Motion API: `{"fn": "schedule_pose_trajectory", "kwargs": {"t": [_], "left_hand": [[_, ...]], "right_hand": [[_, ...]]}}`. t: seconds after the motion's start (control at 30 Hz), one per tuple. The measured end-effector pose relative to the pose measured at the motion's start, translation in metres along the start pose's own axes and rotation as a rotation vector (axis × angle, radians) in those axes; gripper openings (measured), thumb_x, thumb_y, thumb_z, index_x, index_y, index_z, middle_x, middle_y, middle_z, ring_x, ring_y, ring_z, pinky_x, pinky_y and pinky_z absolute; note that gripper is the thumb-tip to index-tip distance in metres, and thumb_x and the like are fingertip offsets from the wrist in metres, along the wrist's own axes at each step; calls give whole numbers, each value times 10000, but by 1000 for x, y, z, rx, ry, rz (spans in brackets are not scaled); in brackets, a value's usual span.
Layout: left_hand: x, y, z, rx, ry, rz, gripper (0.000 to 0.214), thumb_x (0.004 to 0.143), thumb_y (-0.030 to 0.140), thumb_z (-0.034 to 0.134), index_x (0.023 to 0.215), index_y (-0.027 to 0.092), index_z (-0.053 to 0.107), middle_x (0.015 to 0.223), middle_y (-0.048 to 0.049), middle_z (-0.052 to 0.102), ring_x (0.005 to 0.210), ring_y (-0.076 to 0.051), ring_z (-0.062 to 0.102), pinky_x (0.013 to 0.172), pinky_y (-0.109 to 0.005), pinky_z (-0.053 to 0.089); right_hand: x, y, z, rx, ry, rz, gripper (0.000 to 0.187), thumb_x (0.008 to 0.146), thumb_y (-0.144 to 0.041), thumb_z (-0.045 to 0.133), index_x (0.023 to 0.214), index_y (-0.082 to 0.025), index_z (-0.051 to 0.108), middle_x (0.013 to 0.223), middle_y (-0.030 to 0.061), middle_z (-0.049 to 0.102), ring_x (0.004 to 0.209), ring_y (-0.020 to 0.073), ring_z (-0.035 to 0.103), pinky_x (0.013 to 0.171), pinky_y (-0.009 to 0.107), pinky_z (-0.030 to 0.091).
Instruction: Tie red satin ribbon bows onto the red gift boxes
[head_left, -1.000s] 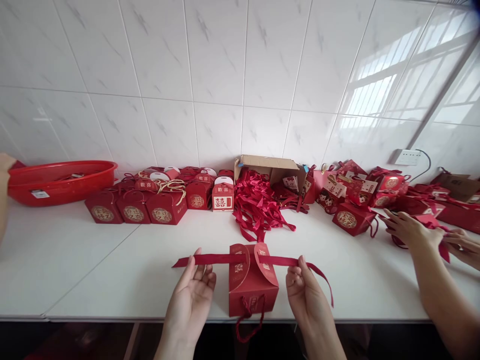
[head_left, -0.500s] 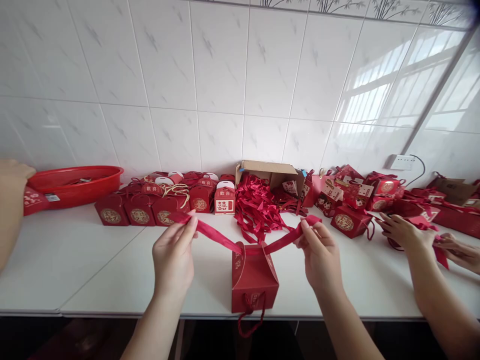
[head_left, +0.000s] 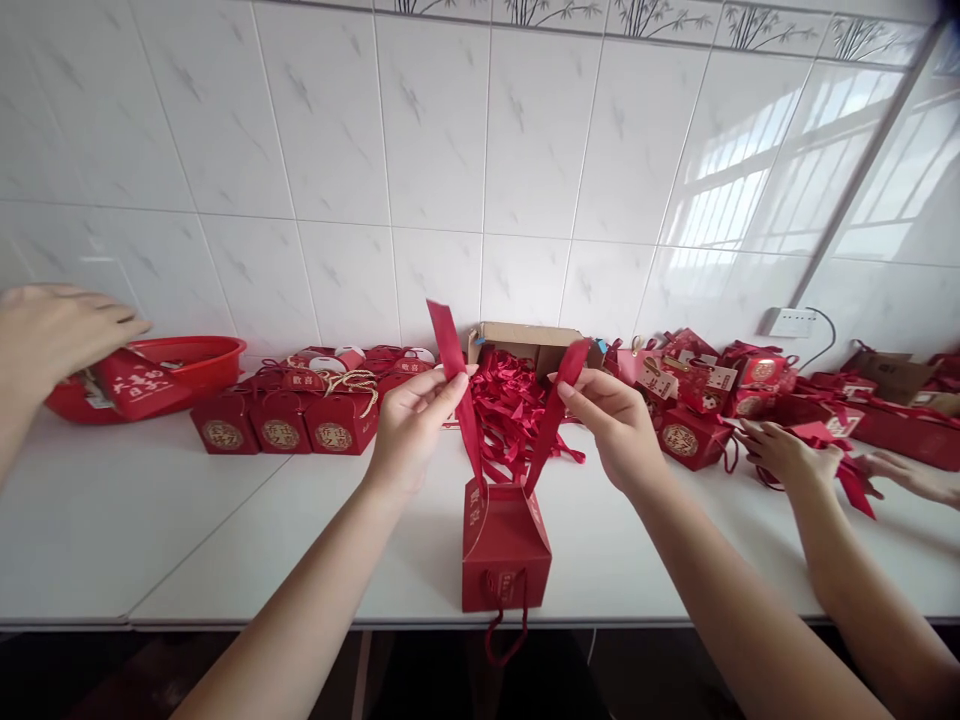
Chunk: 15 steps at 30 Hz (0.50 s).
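Note:
Right before me, near the front edge of the white table (head_left: 225, 545), stands a red gift box (head_left: 506, 545) with a dark red cord handle (head_left: 508, 648) hanging over the edge. A red ribbon (head_left: 545, 445) passes by its top flaps, both ends raised in a V. My left hand (head_left: 411, 425) pinches one end between thumb and fingers, with a short tail sticking up. Up on the right, my right hand (head_left: 611, 415) pinches the other end. Neither hand touches the box. Behind it lies a heap of loose red ribbons (head_left: 510, 385).
A cardboard carton (head_left: 525, 332) lies by the ribbons. Finished-looking red boxes (head_left: 281, 425) stand left; more boxes (head_left: 694, 437) crowd the right. A red basin (head_left: 199, 365) sits far left, where another person's hand (head_left: 64, 330) holds a red packet. At right, another person's hands (head_left: 795, 455) handle a ribbon.
Both my hands have come closer together and risen, drawing the ribbon ends from a wide spread to a steep V. At far left, another person's hand has lifted a red packet by the basin.

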<state>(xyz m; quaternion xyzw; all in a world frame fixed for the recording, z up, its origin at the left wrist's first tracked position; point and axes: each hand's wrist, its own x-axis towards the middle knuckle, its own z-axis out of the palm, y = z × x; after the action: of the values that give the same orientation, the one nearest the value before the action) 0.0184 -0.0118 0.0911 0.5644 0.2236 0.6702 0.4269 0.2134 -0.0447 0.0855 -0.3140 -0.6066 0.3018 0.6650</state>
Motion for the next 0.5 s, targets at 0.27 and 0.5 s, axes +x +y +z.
{"fn": "schedule_pose_trajectory", "kwargs": {"t": [0.27, 0.5], "left_hand": [[2, 4, 10, 0, -140, -39, 182, 773, 320, 690, 875, 181, 748, 913, -57, 719, 906, -197, 637, 874, -340, 461], [0, 0, 10, 44, -152, -58, 194, 776, 338, 682, 878, 189, 753, 858, -51, 715, 858, -186, 631, 831, -321, 459]], "right_hand": [[8, 4, -1, 127, -26, -4, 122, 761, -333, 703, 835, -239, 723, 764, -11, 657, 711, 126, 579, 674, 269, 474], [10, 4, -1, 150, 9, 20, 153, 741, -348, 723, 856, -248, 735, 797, -4, 686, 739, 135, 599, 684, 280, 500]]}}
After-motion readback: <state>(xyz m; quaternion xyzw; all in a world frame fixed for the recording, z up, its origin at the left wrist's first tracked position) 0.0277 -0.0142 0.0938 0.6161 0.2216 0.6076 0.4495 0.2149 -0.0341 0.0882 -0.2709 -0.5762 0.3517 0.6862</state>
